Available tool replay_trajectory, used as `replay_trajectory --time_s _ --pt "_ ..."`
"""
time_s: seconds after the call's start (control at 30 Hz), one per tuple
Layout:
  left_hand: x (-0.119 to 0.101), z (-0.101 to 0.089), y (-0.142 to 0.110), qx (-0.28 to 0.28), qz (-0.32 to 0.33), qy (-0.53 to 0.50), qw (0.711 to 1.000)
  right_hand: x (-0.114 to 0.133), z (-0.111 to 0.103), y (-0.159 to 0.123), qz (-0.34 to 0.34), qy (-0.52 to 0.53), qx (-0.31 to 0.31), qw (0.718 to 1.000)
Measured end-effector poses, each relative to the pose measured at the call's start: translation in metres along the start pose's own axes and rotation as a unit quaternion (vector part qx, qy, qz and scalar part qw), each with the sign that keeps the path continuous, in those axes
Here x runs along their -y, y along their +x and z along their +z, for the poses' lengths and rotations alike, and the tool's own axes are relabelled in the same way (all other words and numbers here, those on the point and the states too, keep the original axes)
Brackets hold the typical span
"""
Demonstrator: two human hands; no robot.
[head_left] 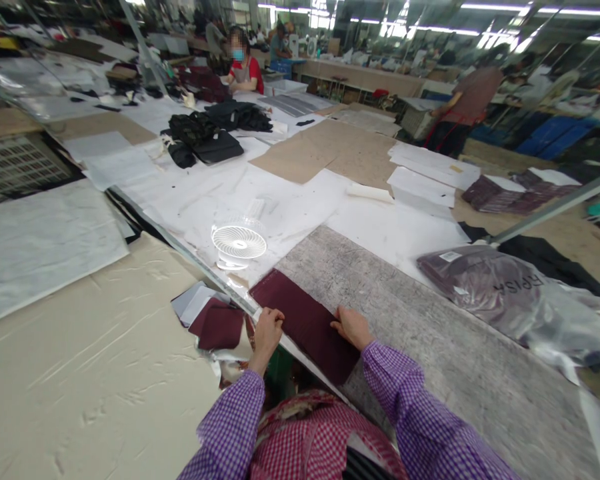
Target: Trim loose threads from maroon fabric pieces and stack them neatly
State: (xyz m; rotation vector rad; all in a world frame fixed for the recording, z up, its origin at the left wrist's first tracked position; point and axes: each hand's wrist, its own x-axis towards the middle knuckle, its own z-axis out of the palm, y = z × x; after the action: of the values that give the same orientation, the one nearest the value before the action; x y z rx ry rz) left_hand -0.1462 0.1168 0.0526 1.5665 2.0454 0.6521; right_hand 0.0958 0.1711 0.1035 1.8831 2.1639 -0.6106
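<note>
A dark maroon rectangular piece of fabric (313, 327) lies flat on a grey mottled sheet (410, 320) at the table's near edge. My left hand (269, 333) is at the fabric's near left edge, its fingers closed in a pinch there. Across from it, my right hand (353, 327) has its thumb and fingers bent together on the far right edge of the same piece. Both wrists come out of purple checked sleeves. To the left of my left hand, folded maroon and grey fabric scraps (220, 323) lie just past the table edge.
A small white fan (239, 241) stands beyond the fabric. Clear plastic bags with dark contents (510, 287) lie at right, near a slanted metal bar (555, 203). Black fabric piles (200, 137) sit farther back. A co-worker in red (247, 73) is across the table.
</note>
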Motion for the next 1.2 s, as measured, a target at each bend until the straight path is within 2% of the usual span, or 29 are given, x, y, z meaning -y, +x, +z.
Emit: replay_trajectory --time_s 0.1,0.2,0.33,0.47,0.6,0.7,0.83,1.03,1.2 --pt "-0.006 -0.001 -0.009 -0.019 0.005 0.022 1.000 0.000 -0.002 -0.002 -0.004 0.003 -0.018 1.000" --pt "-0.010 -0.001 -0.013 -0.013 0.008 0.037 0.999 -0.003 -0.008 0.007 -0.038 0.023 -0.006 0.999" --pt "-0.014 0.000 -0.013 0.003 -0.004 0.057 0.998 0.005 -0.020 0.034 -0.157 0.059 0.017 0.986" --pt "-0.017 0.002 -0.011 0.017 -0.014 0.078 0.997 0.024 -0.025 0.062 -0.301 0.064 0.053 0.950" --pt "-0.020 0.005 -0.010 0.031 -0.016 0.089 0.995 0.038 -0.023 0.083 -0.361 0.034 0.086 0.928" --pt "-0.020 0.006 -0.010 0.035 -0.016 0.091 0.995 0.044 -0.023 0.092 -0.363 0.011 0.104 0.926" --pt "-0.021 0.005 -0.010 0.037 -0.015 0.086 0.996 0.046 -0.023 0.093 -0.335 -0.004 0.103 0.936" --pt "-0.019 0.002 -0.012 0.026 -0.023 0.071 0.997 0.031 -0.020 0.094 -0.266 -0.001 0.089 0.960" --pt "-0.017 0.000 -0.015 0.012 -0.040 0.069 0.997 0.020 -0.015 0.090 -0.239 0.021 0.084 0.967"
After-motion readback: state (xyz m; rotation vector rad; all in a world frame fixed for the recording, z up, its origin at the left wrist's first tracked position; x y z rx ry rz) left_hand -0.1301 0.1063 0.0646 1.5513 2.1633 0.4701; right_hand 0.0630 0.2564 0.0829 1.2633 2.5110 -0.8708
